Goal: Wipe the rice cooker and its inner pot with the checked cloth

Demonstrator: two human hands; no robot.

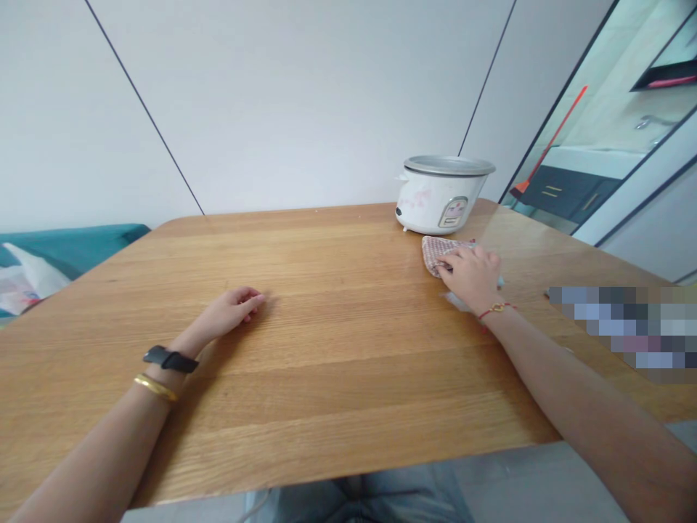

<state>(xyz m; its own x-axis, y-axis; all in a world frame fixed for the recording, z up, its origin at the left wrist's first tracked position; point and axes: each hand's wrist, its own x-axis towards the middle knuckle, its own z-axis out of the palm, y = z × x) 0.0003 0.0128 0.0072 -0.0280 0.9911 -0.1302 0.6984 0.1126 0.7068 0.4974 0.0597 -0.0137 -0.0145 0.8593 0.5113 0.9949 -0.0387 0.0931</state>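
Observation:
My right hand (473, 277) lies on a checked cloth (437, 251) on the wooden table (337, 349), fingers pressed down on it, just in front of a white rice cooker (440, 195). My left hand (233, 309) rests on the table at the left, fingers loosely curled, holding nothing. A black watch and a gold bangle sit on my left wrist, a red string bracelet on my right.
The rice cooker stands near the table's far right edge by the wall. A blurred patch (626, 330) covers something on the table's right side. A teal sofa (65, 250) with a cushion lies to the left, a glass door to the right.

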